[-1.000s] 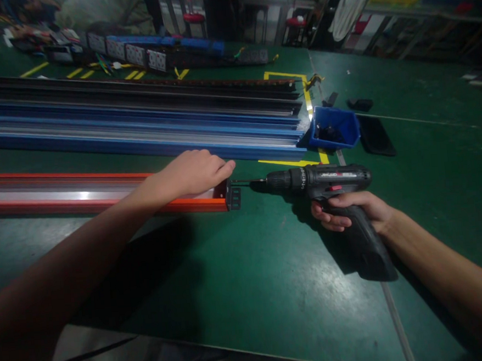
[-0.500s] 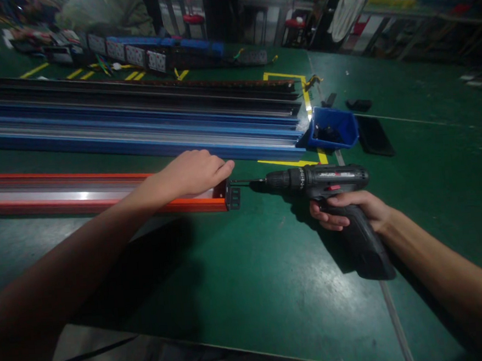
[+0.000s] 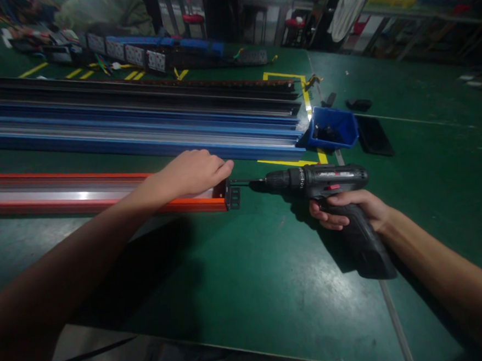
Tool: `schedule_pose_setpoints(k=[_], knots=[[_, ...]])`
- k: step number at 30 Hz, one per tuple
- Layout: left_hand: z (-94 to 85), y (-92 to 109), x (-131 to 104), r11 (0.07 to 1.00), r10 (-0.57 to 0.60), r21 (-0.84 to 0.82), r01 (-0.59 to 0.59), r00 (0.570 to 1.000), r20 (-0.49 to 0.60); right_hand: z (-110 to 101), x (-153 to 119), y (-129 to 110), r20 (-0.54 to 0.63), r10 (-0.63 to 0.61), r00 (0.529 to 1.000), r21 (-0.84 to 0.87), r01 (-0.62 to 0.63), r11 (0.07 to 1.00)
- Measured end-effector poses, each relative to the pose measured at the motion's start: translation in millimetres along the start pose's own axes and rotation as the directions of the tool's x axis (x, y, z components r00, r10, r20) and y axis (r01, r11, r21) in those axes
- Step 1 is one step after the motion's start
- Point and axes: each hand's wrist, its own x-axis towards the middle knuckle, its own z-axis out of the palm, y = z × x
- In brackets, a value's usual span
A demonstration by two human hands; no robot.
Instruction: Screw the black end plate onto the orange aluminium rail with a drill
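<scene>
A black cordless drill (image 3: 331, 177) lies sideways in my right hand (image 3: 350, 208), fingers wrapped round its handle below the red switch. Its long thin bit (image 3: 247, 180) points left and reaches the black end cap (image 3: 234, 197) of an orange aluminium channel (image 3: 197, 204). Over that same end rests my left hand (image 3: 201, 172), its fingers curled over the far side of the channel and its thumb by the cap. The left fingertips are hidden behind the hand. Whether the bit sits in a screw is too small to tell.
Beyond the orange channel lie blue channels (image 3: 222, 143) and dark ones (image 3: 177, 91) in parallel. A blue bin (image 3: 332, 130) with small black parts stands at their right end, a flat black piece (image 3: 374, 135) beside it. Wired modules (image 3: 133, 53) lie further back on the green table (image 3: 265, 289).
</scene>
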Motion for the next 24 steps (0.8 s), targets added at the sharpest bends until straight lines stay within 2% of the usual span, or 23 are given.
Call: schedule_pose_setpoints(k=[15, 20, 24], knots=[[-1.5, 1.8, 0.2, 0.999, -0.003, 0.048, 0.003, 1.0, 0.009, -0.9, -0.5, -0.5, 0.024, 0.008, 1.0, 0.021, -0.008, 1.0], [-1.5, 1.9, 0.0, 1.0, -0.022, 0.018, 0.022, 1.0, 0.008, 0.3, -0.3, -1.0, 0.014, 0.013, 1.0, 0.02, -0.013, 1.0], [-2.1, 2.2, -1.1, 0.999, 0.004, 0.042, -0.004, 1.0, 0.004, 0.2, -0.2, -1.2, 0.006, 0.017, 1.0, 0.017, -0.017, 1.0]])
